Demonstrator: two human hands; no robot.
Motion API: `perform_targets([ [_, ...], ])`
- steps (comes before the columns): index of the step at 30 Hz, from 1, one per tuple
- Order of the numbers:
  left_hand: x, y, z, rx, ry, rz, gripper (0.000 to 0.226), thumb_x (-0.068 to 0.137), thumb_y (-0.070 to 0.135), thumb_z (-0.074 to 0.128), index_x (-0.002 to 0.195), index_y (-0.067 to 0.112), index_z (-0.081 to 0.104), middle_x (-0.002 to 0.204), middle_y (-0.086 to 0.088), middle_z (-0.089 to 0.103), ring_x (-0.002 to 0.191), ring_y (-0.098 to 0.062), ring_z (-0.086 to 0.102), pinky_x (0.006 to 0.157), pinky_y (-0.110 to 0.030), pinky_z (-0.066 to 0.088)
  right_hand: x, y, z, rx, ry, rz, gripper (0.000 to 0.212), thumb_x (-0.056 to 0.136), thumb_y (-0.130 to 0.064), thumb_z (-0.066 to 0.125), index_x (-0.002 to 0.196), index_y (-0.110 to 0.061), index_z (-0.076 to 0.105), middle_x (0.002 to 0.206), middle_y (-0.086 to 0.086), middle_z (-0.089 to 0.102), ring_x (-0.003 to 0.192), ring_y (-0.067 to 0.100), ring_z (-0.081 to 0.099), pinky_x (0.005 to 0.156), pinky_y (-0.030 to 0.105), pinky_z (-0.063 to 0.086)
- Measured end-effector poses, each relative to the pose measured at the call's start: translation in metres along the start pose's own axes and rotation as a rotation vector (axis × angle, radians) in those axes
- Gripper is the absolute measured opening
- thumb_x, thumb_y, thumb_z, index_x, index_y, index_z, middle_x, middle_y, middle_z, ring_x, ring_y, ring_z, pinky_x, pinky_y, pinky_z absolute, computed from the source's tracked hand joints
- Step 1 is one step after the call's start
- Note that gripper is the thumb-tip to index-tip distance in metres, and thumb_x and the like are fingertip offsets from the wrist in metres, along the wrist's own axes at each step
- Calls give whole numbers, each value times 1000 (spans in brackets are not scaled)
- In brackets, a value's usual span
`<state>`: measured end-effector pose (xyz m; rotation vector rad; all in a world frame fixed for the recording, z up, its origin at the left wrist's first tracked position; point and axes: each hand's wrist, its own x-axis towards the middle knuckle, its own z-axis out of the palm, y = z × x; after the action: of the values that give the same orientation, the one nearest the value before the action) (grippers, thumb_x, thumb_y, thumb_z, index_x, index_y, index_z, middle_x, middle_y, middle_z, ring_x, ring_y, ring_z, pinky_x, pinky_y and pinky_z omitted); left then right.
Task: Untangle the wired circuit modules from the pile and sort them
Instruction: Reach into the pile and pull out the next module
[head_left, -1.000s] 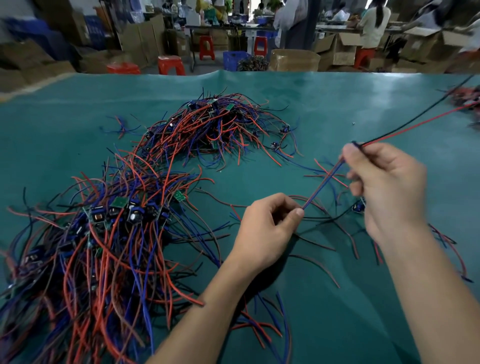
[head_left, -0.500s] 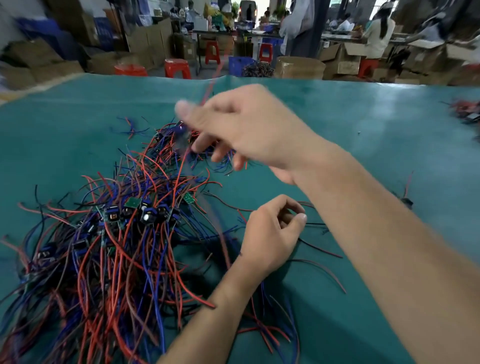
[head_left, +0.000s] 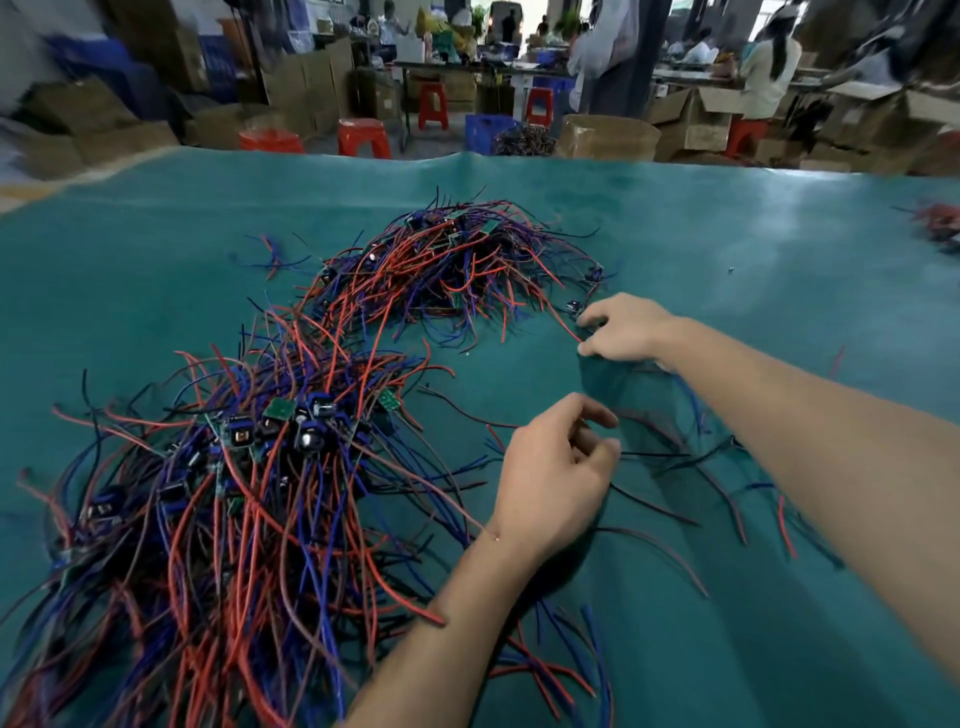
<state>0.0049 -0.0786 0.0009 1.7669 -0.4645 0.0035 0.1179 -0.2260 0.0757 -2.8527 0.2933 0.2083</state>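
A far tangled pile (head_left: 452, 265) of red, blue and black wired circuit modules lies mid-table. A larger near pile (head_left: 249, 509) spreads at the left, its small modules (head_left: 291, 423) bunched together with the wires trailing toward me. My right hand (head_left: 631, 327) sits at the far pile's right edge, fingers curled down around a red wire (head_left: 563, 322) beside a small dark module (head_left: 574, 306). Below it, my left hand (head_left: 553, 478) hovers with loosely curled fingers and holds nothing that I can see.
Loose wires (head_left: 675, 467) lie under and around my right forearm. Another small wire bundle (head_left: 940, 223) sits at the far right edge of the teal table cover (head_left: 156, 270). Beyond the table are red stools, cardboard boxes and people at other benches.
My right hand carried the pulled-out wire pair left over the near pile, let it go, and came back down to the far pile's right edge. My left hand released its pinch.
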Motion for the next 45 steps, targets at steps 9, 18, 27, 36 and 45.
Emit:
perform_targets([
  [9,-1,1,-1,1,4,-7,12,87,11,65,96,18,65,67,-1,65,54,-11,46,64,-30,43,0,11,12,175,170,2,33,72,-4,87,101,-19,81,105,11,77,98,25,70,85,25,53],
  [18,0,-1,-1,-56,61,-73,13,88,14,62,100,19,64,76,-3,70,63,-21,59,67,-36,51,-45,18,-4,1047,259,40,25,78,14,70,79,-11,71,89,16,73,68,16,65,51,18,48],
  [27,3,2,-3,-265,166,-198,34,106,30,44,92,9,65,76,-10,69,54,-19,57,49,-29,47,-145,22,45,1241,51,-207,30,73,23,68,79,-6,73,77,9,74,56,9,57,47,18,41],
  [36,2,-1,-2,-135,156,-116,18,99,14,56,83,13,65,67,-4,64,58,-19,54,60,-42,50,-136,31,61,959,156,-111,15,81,-5,75,72,-17,75,63,1,71,50,8,53,52,23,41],
  [45,-1,2,-3,-226,25,-114,22,97,11,56,78,16,64,68,-1,69,56,-11,54,51,-18,41,-128,27,64,1255,244,-8,22,100,-24,62,84,-17,76,72,1,70,47,9,46,41,22,28],
])
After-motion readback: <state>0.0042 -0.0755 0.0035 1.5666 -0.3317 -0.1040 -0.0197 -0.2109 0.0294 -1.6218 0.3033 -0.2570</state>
